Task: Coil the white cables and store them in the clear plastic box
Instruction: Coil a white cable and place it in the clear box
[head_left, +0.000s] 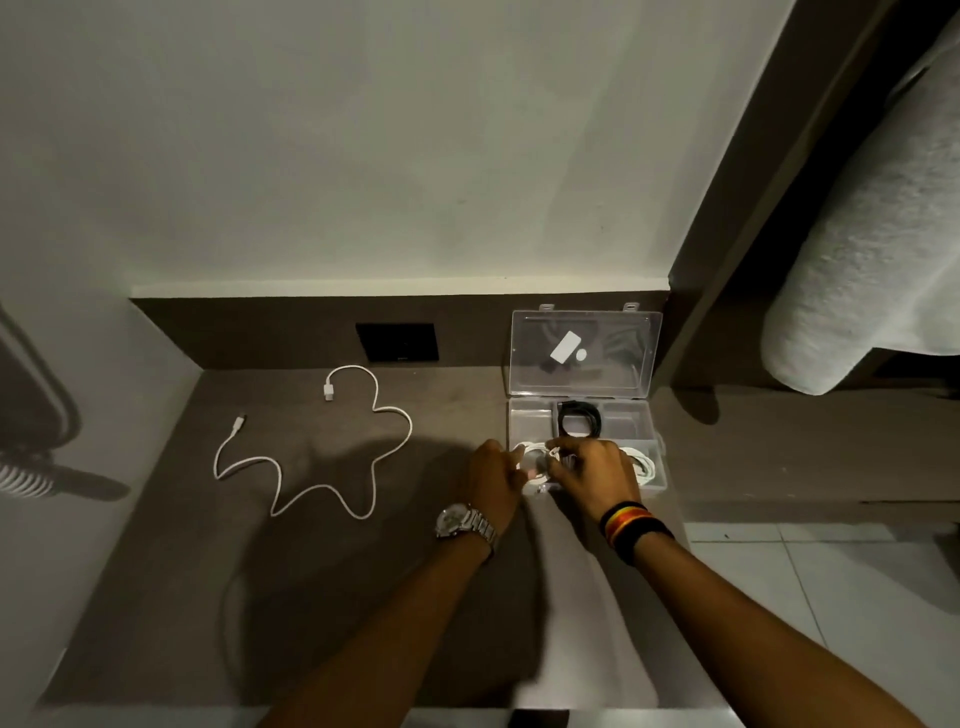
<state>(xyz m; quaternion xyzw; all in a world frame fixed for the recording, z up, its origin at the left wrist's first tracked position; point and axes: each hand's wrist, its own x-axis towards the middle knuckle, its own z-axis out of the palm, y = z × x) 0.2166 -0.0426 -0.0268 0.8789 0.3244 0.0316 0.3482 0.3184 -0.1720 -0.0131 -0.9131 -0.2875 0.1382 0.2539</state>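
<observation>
Both hands meet at the clear plastic box's (582, 410) front compartment, left hand (493, 475) and right hand (597, 470) pinching a coiled white cable (535, 460) together. At nine o'clock, another white cable (332, 467) sprawls uncoiled across the desk (156, 597).

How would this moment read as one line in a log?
both hands: left hand, right hand tucking coiled white cable into clear plastic box | lid open | loose white cable uncoiled on desk

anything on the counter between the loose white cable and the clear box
In the head view, only the left hand lies between the loose white cable and clear plastic box; otherwise bare counter.
</observation>
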